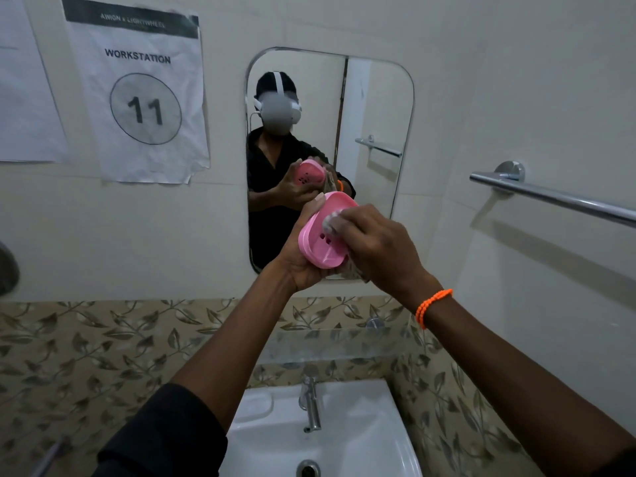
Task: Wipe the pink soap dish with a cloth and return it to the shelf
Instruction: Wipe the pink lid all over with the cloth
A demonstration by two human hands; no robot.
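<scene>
1. Gripping the pink soap dish [321, 235] from below: left hand [304, 261], fingers curled round its rim, dish tilted, held up before the mirror [375, 108].
2. Right hand [377, 247]: fingers curled on a white cloth [331, 220], pressing it into the dish.
3. Washbasin [361, 442] sits well below both hands.

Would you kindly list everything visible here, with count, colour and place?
soap dish: one, pink, held up before the mirror.
cloth: one, whitish, pressed into the dish.
mirror: one, on the wall, centre.
paper signs: two, white, wall at left; one reads WORKSTATION 11.
towel bar: one, chrome, wall at right.
glass shelf: one, clear, above the sink.
sink: one, white, bottom centre.
tap: one, chrome, on the sink.
bracelet: one, orange, right wrist.
left hand: grips the dish from below.
right hand: holds the cloth.
</scene>
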